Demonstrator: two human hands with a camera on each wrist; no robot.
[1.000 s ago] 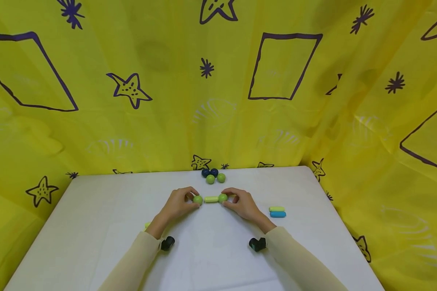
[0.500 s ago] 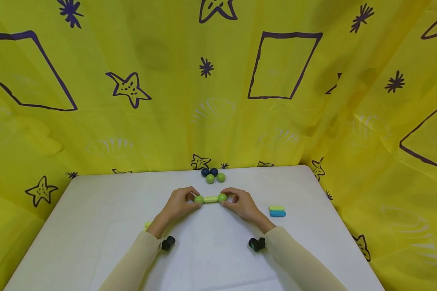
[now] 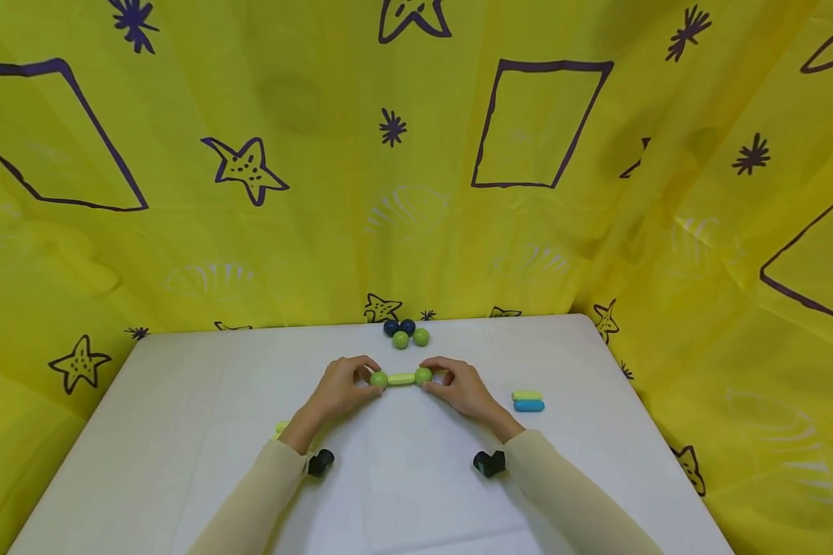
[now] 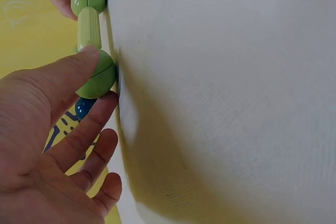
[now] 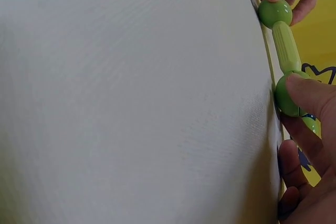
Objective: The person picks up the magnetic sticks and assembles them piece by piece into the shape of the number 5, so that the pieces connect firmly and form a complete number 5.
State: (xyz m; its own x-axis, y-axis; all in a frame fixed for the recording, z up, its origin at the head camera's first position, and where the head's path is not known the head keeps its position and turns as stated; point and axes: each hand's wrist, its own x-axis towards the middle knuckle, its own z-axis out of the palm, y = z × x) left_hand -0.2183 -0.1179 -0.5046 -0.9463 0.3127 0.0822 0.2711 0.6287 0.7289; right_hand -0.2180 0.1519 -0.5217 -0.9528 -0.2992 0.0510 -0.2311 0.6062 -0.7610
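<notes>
My left hand [image 3: 342, 385] pinches a green ball [image 4: 100, 80] between thumb and fingers. Opposite it, my right hand [image 3: 462, 387] pinches a second green ball [image 5: 286, 95] the same way. A ribbed light yellow-green rod [image 3: 401, 379] bridges the two balls, its ends meeting them, so the three form a dumbbell shape. In the left wrist view the rod [image 4: 89, 27] runs from the near ball up to the far one. The piece lies level, close over the white table in the head view.
Behind the hands sit two dark blue balls [image 3: 392, 328] and two green balls [image 3: 400, 340]. On the right lie a yellow-green rod [image 3: 527, 395] and a blue rod [image 3: 529, 405]. Another yellow-green piece [image 3: 281, 426] shows partly behind the left wrist. A yellow patterned curtain [image 3: 305, 231] borders the white table [image 3: 201, 432].
The left-hand ball has moved slightly right, and the gap between it and the rod has gone. Over the last half second the hands have stayed nearly still.
</notes>
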